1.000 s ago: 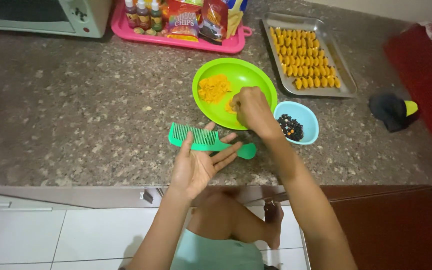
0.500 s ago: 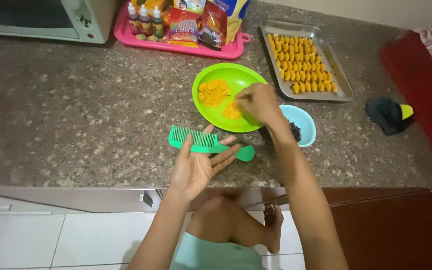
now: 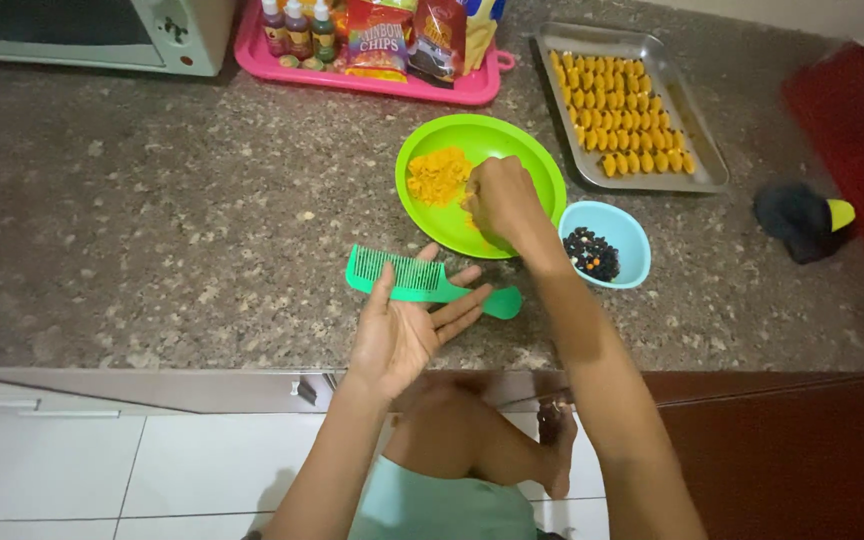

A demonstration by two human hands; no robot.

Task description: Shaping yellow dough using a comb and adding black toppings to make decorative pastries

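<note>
Since a second ago the right hand (image 3: 500, 202) has slid from the right rim of the round lime-green plastic plate (image 3: 532, 160) toward its middle, close to the heap of orange-yellow dough (image 3: 437, 176); the left hand (image 3: 404, 330) and the green comb have kept their places.

Largest in view is the speckled brown-grey stone counter (image 3: 152, 220), which carries everything else. At its far left edge stands a white oven with a dark glass door (image 3: 92, 30). Beside that sits a pink rectangular plastic tray (image 3: 372, 82) holding small bottles and snack packets. To the right lies a rectangular metal baking tray (image 3: 697, 140) filled with rows of small yellow dough pieces (image 3: 622, 110). The green plate lies in front of the pink tray.

That right hand is curled over the plate with fingers bunched downward at the dough; whether they pinch any cannot be told. Open and palm-up, the left hand has its fingers spread, and across the fingertips lies the green plastic comb with a handle (image 3: 422, 278), teeth pointing away. Just right of the plate stands a small light-blue round bowl (image 3: 627, 232) of dark bits (image 3: 590, 252).
</note>
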